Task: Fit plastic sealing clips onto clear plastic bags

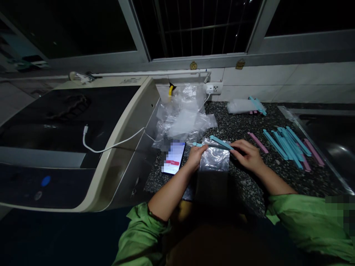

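Seemingly half done, near the phone [173,158]: pinching the clear bag [214,161] at top with left hand [195,157] and the blue clip [220,142], placed across but not yet closed, with right hand [249,157], with loose clips [290,148] remaining.

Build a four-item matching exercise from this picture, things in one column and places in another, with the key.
Things
1. Single clear bag
2. Phone
3. White plug
4. Pile of blue and pink strips

Places
A. In the wall socket
B. Between the right hand and the sink
C. Between the left hand and right hand
D. Left of the left hand, screen lit

Pairs: 1-C, 2-D, 3-A, 4-B
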`<state>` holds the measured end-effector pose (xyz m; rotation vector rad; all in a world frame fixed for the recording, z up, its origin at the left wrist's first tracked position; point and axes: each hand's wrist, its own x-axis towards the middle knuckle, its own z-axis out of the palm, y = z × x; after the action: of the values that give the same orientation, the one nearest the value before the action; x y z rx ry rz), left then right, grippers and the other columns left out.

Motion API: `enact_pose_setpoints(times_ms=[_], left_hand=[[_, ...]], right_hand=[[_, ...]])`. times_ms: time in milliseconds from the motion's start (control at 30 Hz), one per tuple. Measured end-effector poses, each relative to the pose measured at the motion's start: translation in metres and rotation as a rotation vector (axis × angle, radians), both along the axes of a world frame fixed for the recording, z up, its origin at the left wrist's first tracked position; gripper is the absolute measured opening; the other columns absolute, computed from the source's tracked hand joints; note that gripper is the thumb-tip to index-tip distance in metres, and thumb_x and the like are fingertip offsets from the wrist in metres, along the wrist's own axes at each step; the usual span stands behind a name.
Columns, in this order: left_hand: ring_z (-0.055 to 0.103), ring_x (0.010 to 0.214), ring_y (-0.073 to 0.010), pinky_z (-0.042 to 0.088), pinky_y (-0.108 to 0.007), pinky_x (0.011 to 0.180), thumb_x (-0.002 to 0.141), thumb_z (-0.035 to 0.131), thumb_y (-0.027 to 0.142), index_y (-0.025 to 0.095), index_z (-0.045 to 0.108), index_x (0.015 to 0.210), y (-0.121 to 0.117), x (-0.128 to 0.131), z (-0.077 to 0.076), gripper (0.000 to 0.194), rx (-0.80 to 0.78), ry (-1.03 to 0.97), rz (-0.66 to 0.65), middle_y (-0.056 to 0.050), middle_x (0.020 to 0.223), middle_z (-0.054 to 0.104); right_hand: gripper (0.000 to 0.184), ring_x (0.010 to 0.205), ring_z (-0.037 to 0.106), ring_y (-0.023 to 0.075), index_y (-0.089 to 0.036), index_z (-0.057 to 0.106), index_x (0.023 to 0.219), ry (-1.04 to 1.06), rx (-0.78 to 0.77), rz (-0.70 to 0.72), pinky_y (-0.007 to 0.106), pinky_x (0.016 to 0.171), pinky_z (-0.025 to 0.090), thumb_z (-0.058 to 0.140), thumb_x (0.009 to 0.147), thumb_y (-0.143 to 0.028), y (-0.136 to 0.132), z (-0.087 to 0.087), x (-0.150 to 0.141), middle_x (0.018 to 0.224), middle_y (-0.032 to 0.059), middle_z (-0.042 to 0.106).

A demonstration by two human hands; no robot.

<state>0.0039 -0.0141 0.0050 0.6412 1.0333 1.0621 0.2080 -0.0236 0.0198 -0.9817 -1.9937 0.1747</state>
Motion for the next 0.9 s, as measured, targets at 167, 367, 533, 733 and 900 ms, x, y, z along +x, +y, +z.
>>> enact_pose_setpoints(times_ms=[167, 367, 533, 733, 900], left_hand=[[0.044, 0.042, -0.0097, 0.031, -0.024, 0.048, 0.057, 0.072, 0.038, 0.014, 0.054, 0.047, 0.0, 0.0004, -0.0007, 0.031, 0.01, 0.013, -0.005, 0.001, 0.044, 0.052], [0.044, 0.042, -0.0095, 0.031, -0.024, 0.048, 0.054, 0.071, 0.032, 0.014, 0.056, 0.046, 0.0008, 0.0015, -0.0025, 0.025, 0.023, 0.013, -0.023, 0.001, 0.045, 0.053], [0.044, 0.042, -0.0096, 0.031, -0.024, 0.048, 0.053, 0.07, 0.032, 0.014, 0.056, 0.045, 0.001, 0.001, -0.0031, 0.024, 0.032, 0.028, -0.018, 0.001, 0.045, 0.053], [0.043, 0.043, -0.0095, 0.029, -0.023, 0.047, 0.053, 0.07, 0.036, 0.015, 0.054, 0.044, 0.001, 0.0, -0.0006, 0.028, 0.049, 0.053, -0.041, 0.001, 0.044, 0.052], [0.039, 0.045, -0.0094, 0.028, -0.023, 0.049, 0.056, 0.068, 0.041, 0.016, 0.052, 0.042, 0.0031, -0.0023, 0.0002, 0.033, 0.115, 0.159, -0.064, 0.002, 0.043, 0.048]], right_hand=[[0.014, 0.077, 0.062, 0.0169, -0.021, 0.065, 0.092, 0.011, -0.001, 0.018, 0.033, 0.068, 0.053, 0.057, 0.082, -0.026, 0.0007, -0.0019, -0.0009, 0.084, 0.0067, 0.065], [0.015, 0.077, 0.062, 0.0175, -0.021, 0.067, 0.09, 0.028, -0.043, 0.014, 0.034, 0.069, 0.053, 0.058, 0.082, -0.029, 0.0022, -0.0058, -0.0017, 0.084, 0.0071, 0.065], [0.014, 0.077, 0.062, 0.0173, -0.021, 0.067, 0.088, 0.036, -0.062, 0.021, 0.034, 0.069, 0.053, 0.059, 0.081, -0.029, 0.0024, -0.0075, -0.002, 0.083, 0.0069, 0.065], [0.015, 0.077, 0.062, 0.0175, -0.021, 0.067, 0.088, 0.027, -0.069, 0.015, 0.034, 0.069, 0.053, 0.059, 0.081, -0.03, 0.0023, -0.0076, -0.0018, 0.083, 0.0071, 0.065], [0.015, 0.075, 0.062, 0.0169, -0.02, 0.067, 0.087, 0.024, -0.055, 0.015, 0.033, 0.067, 0.053, 0.058, 0.081, -0.031, 0.0037, -0.0089, -0.0016, 0.081, 0.0069, 0.065]])
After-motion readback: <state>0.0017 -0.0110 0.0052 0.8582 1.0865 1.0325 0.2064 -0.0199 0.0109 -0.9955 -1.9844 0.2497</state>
